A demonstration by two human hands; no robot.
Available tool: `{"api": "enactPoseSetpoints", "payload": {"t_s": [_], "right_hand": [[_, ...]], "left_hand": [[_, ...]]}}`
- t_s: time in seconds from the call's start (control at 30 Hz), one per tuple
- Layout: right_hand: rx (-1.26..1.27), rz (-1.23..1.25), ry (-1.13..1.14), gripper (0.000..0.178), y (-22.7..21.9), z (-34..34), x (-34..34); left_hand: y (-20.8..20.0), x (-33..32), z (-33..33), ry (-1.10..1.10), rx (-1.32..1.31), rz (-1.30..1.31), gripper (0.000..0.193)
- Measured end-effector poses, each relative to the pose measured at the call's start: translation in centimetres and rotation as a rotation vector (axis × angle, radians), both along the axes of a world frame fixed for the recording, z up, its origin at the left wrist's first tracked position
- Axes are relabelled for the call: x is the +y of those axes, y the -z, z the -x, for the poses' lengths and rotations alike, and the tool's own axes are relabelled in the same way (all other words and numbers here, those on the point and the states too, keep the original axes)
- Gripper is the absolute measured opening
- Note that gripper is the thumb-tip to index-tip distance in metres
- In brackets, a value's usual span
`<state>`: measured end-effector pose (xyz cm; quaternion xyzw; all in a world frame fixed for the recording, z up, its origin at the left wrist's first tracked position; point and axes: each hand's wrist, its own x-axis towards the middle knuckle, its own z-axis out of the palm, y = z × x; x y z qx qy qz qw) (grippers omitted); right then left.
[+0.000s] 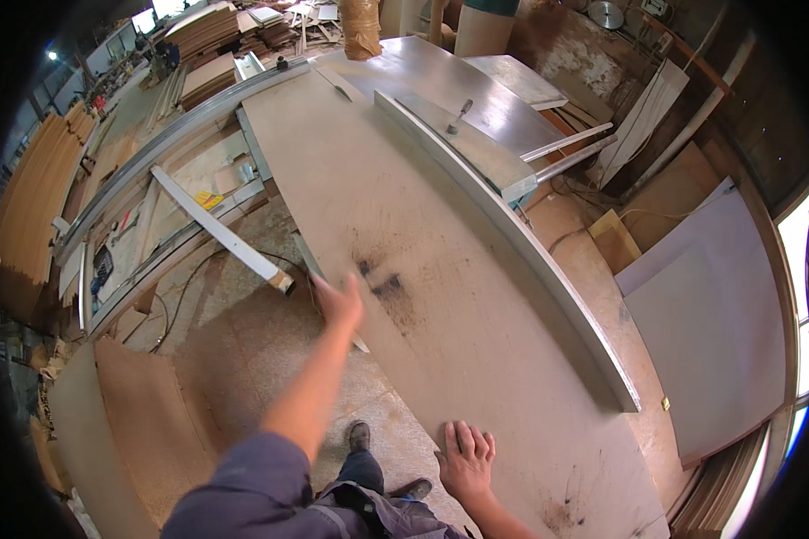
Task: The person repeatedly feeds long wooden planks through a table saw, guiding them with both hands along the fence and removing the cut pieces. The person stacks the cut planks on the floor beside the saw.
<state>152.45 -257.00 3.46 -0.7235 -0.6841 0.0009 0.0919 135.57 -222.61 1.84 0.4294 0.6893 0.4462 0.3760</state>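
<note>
A long beige panel (404, 242) with dark smudges lies lengthwise before me, along a straight pale fence (512, 234) on its right. My left hand (337, 305) is at the panel's left edge, arm stretched forward. It is slightly blurred, with the thumb apart and the other fingers partly out of sight. Beside this hand, a narrow pale strip (360, 343) shows along the edge; whether the hand holds it, I cannot tell. Nearer to me, my right hand (467, 458) rests palm down on the panel, fingers spread and slightly bent, thumb by the left edge.
A metal bar (220, 229) juts toward the panel from a rail frame (135, 202) at left. Beyond the fence is a shiny metal table (413, 67). Large sheets (710, 314) lean at right. Stacked boards (40, 198) stand far left. My shoes (359, 436) are on the floor.
</note>
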Motion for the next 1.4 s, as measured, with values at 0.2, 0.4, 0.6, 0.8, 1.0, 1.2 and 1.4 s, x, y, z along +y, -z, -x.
{"api": "enactPoseSetpoints", "payload": {"t_s": [0.2, 0.4, 0.6, 0.8, 1.0, 1.2, 1.4], "right_hand": [[0.175, -0.05, -0.029, 0.065, -3.2, 0.8, -1.9], [0.187, -0.074, -0.177, 0.063, -4.7, -4.2, -11.9], [0.044, 0.012, -0.06, 0.051, -4.2, -13.2, -33.6], [-0.035, 0.096, -0.03, 0.062, -2.3, -18.7, -45.2], [-0.001, -0.042, -0.088, 0.066, -1.2, -19.6, -45.7], [-0.015, -0.011, -0.065, 0.078, -0.4, -19.5, -45.6], [-0.028, 0.011, -0.036, 0.07, -0.4, -19.2, -45.6]], "left_hand": [[-0.3, -21.6, -8.1, -0.076, -0.234, 0.066, 0.071], [-4.1, -23.2, -8.1, -0.145, -0.153, 0.141, 0.068], [-2.0, -22.6, -8.4, -0.104, -0.231, 0.072, 0.074], [-1.4, -22.2, -8.1, -0.084, -0.264, 0.103, 0.075], [-2.8, -23.0, -8.6, -0.091, -0.221, 0.138, 0.075], [-2.9, -23.2, -9.4, -0.103, -0.181, 0.093, 0.075], [-0.8, -22.2, -8.5, -0.093, -0.103, 0.08, 0.082]]}}
